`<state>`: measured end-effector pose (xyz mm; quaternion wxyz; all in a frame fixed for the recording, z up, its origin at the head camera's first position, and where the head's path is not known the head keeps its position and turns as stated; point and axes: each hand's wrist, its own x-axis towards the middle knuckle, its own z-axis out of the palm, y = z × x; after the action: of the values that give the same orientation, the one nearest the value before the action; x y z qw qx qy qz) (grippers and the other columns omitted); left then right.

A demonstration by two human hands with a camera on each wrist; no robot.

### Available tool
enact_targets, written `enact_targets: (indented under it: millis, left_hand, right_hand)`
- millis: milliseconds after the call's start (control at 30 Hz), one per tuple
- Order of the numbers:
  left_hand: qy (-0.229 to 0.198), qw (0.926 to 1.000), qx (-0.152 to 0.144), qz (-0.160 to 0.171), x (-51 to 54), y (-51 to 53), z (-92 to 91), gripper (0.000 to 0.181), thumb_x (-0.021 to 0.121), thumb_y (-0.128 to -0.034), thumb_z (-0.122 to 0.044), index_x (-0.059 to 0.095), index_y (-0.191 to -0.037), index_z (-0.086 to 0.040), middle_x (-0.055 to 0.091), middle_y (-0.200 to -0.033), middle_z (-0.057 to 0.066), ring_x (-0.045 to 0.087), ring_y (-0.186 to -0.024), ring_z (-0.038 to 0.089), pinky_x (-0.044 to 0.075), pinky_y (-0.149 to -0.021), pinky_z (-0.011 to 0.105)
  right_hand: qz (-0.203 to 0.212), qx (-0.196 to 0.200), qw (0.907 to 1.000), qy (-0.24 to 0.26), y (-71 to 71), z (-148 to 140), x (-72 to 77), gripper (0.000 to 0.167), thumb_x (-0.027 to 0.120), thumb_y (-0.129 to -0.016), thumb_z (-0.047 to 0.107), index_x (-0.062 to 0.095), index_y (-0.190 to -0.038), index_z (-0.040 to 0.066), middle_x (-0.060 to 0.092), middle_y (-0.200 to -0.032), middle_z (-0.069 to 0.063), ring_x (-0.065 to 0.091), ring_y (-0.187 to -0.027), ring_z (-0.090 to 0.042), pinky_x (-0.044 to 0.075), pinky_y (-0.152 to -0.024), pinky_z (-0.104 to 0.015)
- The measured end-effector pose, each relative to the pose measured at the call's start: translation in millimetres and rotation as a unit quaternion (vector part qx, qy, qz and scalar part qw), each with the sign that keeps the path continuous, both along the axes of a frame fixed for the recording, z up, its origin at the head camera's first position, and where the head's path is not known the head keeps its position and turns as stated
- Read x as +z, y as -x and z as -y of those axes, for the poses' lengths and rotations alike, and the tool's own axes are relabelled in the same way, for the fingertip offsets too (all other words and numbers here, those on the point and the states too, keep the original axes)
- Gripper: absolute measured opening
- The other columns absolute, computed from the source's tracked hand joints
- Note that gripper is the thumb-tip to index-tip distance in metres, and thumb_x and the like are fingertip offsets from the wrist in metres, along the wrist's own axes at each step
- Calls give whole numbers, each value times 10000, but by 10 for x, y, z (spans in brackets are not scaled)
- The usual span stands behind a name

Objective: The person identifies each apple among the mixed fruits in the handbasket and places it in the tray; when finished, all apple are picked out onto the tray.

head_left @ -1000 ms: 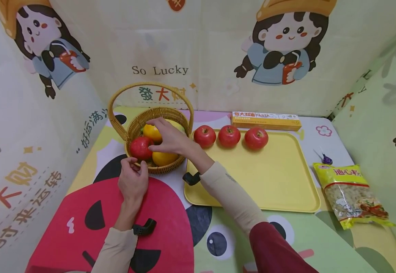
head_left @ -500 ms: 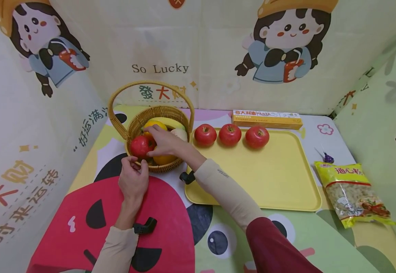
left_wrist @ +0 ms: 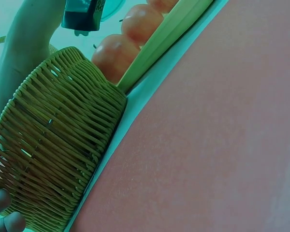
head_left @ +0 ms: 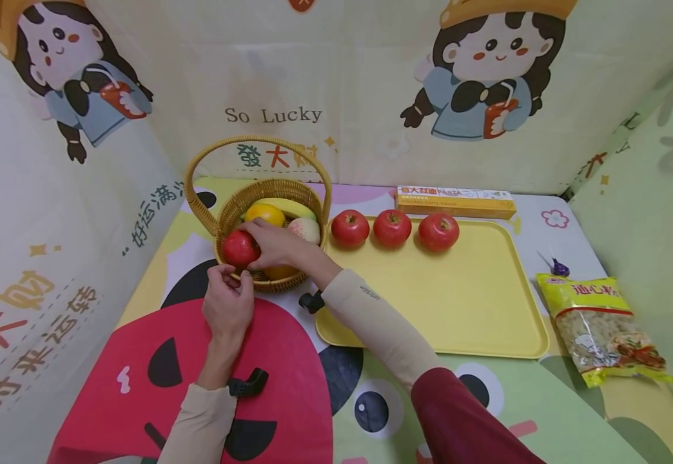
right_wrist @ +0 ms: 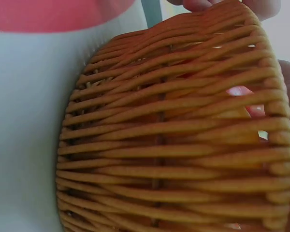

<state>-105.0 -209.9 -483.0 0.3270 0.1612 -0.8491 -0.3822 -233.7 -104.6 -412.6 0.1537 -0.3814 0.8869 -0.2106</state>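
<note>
In the head view a woven basket (head_left: 230, 205) with a tall arched handle holds mixed fruit. My right hand (head_left: 275, 246) reaches inside it and grips a red apple (head_left: 239, 250) at the left, thumb and fingers about its right side. Around the hand lie an orange fruit (head_left: 265, 214), a banana (head_left: 297, 207), a pale peach-like fruit (head_left: 304, 229) and another orange fruit (head_left: 280, 272), partly hidden. My left hand (head_left: 229, 299) pinches the basket's front rim with curled fingers. The right wrist view shows mostly the basket's woven wall (right_wrist: 174, 135).
To the right, a yellow tray (head_left: 441, 303) bears three red apples (head_left: 392, 228) along its back edge. Behind it stands a pasta box (head_left: 455, 202). A bag of pasta (head_left: 603, 328) and a small purple-wrapped item (head_left: 559, 268) lie at the far right.
My right hand has moved left and down from over the orange fruit onto the red apple, uncovering the banana and peach-like fruit. The left hand stays at the rim.
</note>
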Motion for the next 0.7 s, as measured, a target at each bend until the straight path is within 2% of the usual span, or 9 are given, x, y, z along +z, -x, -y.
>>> enact_targets:
  millis: [133, 367, 700]
  left_hand:
    - [3, 10000, 21, -13, -1, 0, 4, 291, 584, -930, -306, 575, -1089, -62, 618, -817, 104, 582, -694, 233, 412, -631, 407]
    - [-10, 10000, -14, -6, -9, -1, 2, 304, 576, -934, -319, 572, -1093, -60, 616, -822, 105, 574, -690, 224, 408, -627, 396]
    - [72, 10000, -23, -9, -2, -11, 13, 304, 581, -935, -319, 574, -1088, -57, 614, -813, 102, 571, -670, 226, 402, -605, 382]
  right_hand:
    - [80, -7, 9998, -163, -2, 57, 7, 860, 781, -835, 408, 318, -1542, 252, 372, -1549, -35, 537, -1275, -186, 450, -1093, -355]
    - [-11, -14, 9993, -379, 14, 134, -20, 897, 790, -825, 419, 286, -1550, 266, 375, -1537, -26, 543, -1254, -161, 456, -1077, -327]
    - [-622, -185, 9937, -913, -52, 267, -38, 862, 757, -841, 464, 288, -1543, 288, 434, -1465, -20, 596, -1051, -137, 527, -926, -293]
